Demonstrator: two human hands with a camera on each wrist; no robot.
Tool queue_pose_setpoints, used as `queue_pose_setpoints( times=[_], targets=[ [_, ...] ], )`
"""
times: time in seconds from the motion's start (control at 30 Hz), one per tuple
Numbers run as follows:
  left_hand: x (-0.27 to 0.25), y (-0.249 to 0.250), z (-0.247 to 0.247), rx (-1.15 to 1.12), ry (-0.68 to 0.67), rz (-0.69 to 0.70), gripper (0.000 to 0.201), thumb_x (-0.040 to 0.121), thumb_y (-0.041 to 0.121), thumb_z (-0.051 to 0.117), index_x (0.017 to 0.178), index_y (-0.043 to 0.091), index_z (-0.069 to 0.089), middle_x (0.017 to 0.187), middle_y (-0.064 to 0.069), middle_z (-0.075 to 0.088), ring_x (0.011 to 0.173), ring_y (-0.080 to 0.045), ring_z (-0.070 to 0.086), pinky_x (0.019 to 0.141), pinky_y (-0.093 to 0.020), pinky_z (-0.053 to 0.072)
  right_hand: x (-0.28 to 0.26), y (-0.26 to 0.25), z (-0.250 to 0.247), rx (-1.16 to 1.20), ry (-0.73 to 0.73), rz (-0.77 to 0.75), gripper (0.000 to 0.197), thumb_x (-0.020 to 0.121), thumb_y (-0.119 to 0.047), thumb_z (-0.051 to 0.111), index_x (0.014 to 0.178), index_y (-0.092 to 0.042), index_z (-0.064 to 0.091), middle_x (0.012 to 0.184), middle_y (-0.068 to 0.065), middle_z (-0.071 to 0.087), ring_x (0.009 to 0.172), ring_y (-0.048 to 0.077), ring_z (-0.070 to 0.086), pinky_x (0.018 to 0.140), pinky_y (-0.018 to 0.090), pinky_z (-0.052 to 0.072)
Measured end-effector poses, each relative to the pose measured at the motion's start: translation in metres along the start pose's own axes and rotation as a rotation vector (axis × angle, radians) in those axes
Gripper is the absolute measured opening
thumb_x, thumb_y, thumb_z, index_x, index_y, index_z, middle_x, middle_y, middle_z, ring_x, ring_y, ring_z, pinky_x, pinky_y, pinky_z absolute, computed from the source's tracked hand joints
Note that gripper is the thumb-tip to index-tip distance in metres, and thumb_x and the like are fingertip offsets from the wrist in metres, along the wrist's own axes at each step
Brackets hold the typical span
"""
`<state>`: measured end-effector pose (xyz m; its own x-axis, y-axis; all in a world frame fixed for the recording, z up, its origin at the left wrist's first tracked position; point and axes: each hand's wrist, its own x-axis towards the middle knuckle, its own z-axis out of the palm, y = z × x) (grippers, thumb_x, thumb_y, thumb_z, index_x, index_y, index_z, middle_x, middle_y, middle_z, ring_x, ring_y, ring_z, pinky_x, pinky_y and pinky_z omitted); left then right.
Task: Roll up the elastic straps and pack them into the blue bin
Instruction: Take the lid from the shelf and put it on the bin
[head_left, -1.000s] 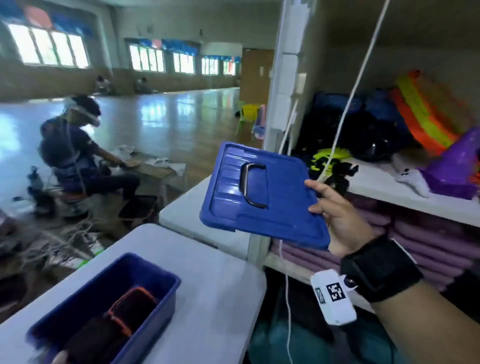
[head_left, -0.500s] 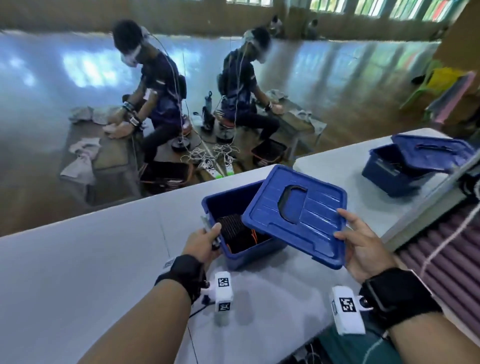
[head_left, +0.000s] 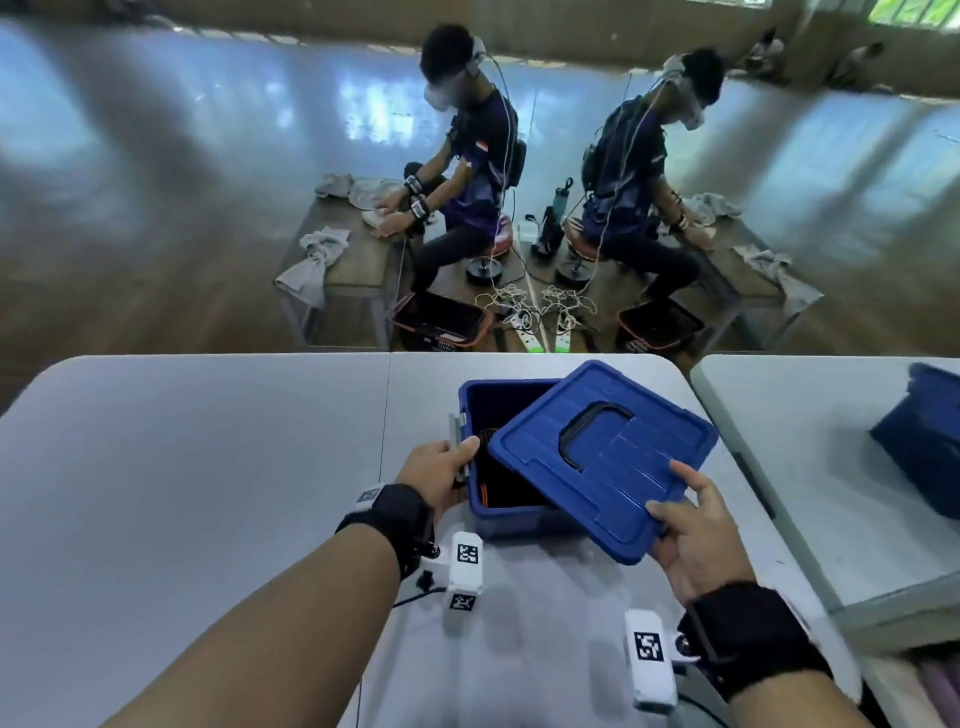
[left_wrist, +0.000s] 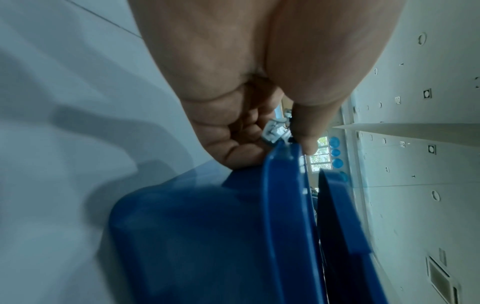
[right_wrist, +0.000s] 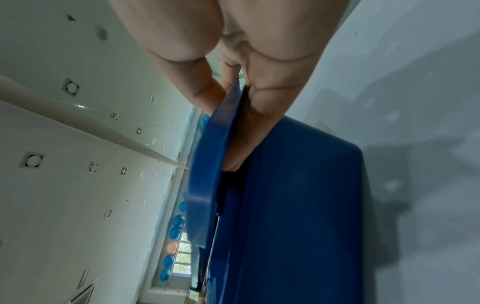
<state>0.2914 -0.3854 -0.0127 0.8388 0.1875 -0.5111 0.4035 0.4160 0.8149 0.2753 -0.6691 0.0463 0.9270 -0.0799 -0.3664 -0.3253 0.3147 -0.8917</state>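
The left hand (head_left: 439, 470) sits at the bin's nine o'clock wall, fingers curled round the grey latch (head_left: 456, 435) there. The blue bin (head_left: 511, 519) stands on the surface (head_left: 208, 467) with rolled straps (head_left: 488, 467) inside. At four o'clock the right hand (head_left: 698, 525) pinches the lid (head_left: 605, 457), which lies skewed over the bin, long axis turned off the bin's

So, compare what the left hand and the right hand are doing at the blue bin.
The left hand grips the metal latch on the blue bin at its left end, while the right hand holds the blue lid by its near corner. The left hand steadies the bin on the table; the right hand keeps the lid tilted over the opening, not seated. Both wear black wrist straps.
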Motion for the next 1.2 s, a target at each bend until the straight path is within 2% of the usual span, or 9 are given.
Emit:
queue_pose_setpoints(
  times=[0.13, 0.27, 0.4, 0.53, 0.67, 0.77, 0.87, 1.03, 1.2],
  targets=[
    [-0.003, 0.0, 0.002, -0.013, 0.026, 0.006, 0.023, 0.097, 0.022, 0.065, 0.107, 0.004, 0.055, 0.092, -0.02, 0.06, 0.077, -0.028, 0.063, 0.063, -0.036, 0.06, 0.007, 0.005, -0.005, -0.138, -0.03, -0.069, 0.051, 0.09, 0.012, 0.059, 0.127, -0.022, 0.052, 0.123, 0.014, 0.064, 0.101, 0.029, 0.068, 0.066, 0.04, 0.06],
    [-0.009, 0.0, 0.005, 0.039, 0.063, 0.033, 0.024, 0.097, 0.026, 0.066, 0.101, 0.006, 0.053, 0.089, -0.019, 0.06, 0.076, -0.029, 0.064, 0.064, -0.036, 0.059, 0.007, 0.003, -0.012, -0.546, -0.072, -0.213, 0.049, 0.087, -0.016, 0.076, 0.125, -0.031, 0.048, 0.123, 0.007, 0.064, 0.099, 0.02, 0.068, 0.063, 0.037, 0.062],
    [-0.019, 0.004, 0.01, 0.132, 0.132, 0.106, 0.027, 0.097, 0.029, 0.065, 0.102, 0.004, 0.056, 0.099, -0.02, 0.065, 0.081, -0.03, 0.067, 0.075, -0.045, 0.062, 0.008, 0.003, -0.017, -0.848, -0.133, -0.258, 0.066, 0.082, -0.045, 0.077, 0.136, -0.034, 0.041, 0.092, -0.011, 0.067, 0.083, 0.008, 0.066, 0.074, 0.04, 0.06],
    [-0.034, 0.007, 0.012, 0.246, 0.181, 0.193, 0.058, 0.089, 0.033, 0.075, 0.135, 0.022, 0.041, 0.109, -0.018, 0.062, 0.095, -0.03, 0.07, 0.075, -0.046, 0.062, 0.008, 0.008, -0.015, -1.025, -0.234, -0.301, 0.076, 0.085, -0.05, 0.07, 0.146, -0.023, 0.034, 0.065, -0.006, 0.059, 0.065, 0.007, 0.061, 0.061, 0.022, 0.045],
    [-0.051, 0.004, 0.022, 0.527, 0.186, 0.344, 0.064, 0.084, 0.034, 0.08, 0.133, 0.029, 0.04, 0.105, 0.003, 0.061, 0.091, -0.01, 0.066, 0.066, -0.018, 0.054, 0.009, 0.013, -0.015, -1.112, -0.317, -0.3, 0.074, 0.09, -0.048, 0.065, 0.15, -0.021, 0.031, 0.066, -0.001, 0.061, 0.067, 0.011, 0.062, 0.067, 0.028, 0.052],
    [-0.053, -0.002, 0.025, 0.696, 0.315, 0.433, 0.059, 0.086, 0.037, 0.075, 0.134, 0.029, 0.042, 0.114, 0.005, 0.053, 0.099, -0.012, 0.062, 0.083, -0.026, 0.054, 0.014, -0.002, -0.015, -1.112, -0.256, -0.394, 0.052, 0.094, -0.04, 0.063, 0.139, -0.021, 0.047, 0.063, 0.001, 0.06, 0.065, 0.01, 0.06, 0.064, 0.027, 0.048],
    [-0.052, -0.003, 0.022, 0.902, 0.404, 0.497, 0.044, 0.09, 0.033, 0.069, 0.13, 0.023, 0.052, 0.12, 0.001, 0.045, 0.107, -0.013, 0.051, 0.101, -0.029, 0.044, 0.038, -0.026, -0.022, -1.085, -0.097, -0.537, 0.032, 0.093, -0.028, 0.064, 0.123, -0.018, 0.059, 0.077, 0.0, 0.059, 0.076, 0.018, 0.058, 0.075, 0.034, 0.049],
    [-0.052, -0.002, 0.02, 0.954, 0.436, 0.517, 0.02, 0.096, 0.021, 0.06, 0.116, 0.023, 0.062, 0.116, 0.002, 0.053, 0.097, -0.017, 0.061, 0.095, -0.033, 0.052, 0.093, -0.048, -0.033, -1.305, -0.013, -0.554, 0.038, 0.091, -0.026, 0.063, 0.128, -0.021, 0.061, 0.125, 0.012, 0.054, 0.114, 0.035, 0.049, 0.102, 0.043, 0.04],
    [-0.053, 0.002, 0.022, 0.957, 0.489, 0.479, 0.018, 0.099, 0.034, 0.053, 0.102, 0.024, 0.069, 0.107, 0.003, 0.06, 0.095, -0.015, 0.061, 0.09, -0.029, 0.049, 0.11, -0.052, -0.036, -1.375, -0.136, -0.451, 0.039, 0.093, -0.032, 0.063, 0.13, -0.021, 0.062, 0.116, 0.011, 0.062, 0.099, 0.028, 0.059, 0.09, 0.038, 0.049]
  ],
)
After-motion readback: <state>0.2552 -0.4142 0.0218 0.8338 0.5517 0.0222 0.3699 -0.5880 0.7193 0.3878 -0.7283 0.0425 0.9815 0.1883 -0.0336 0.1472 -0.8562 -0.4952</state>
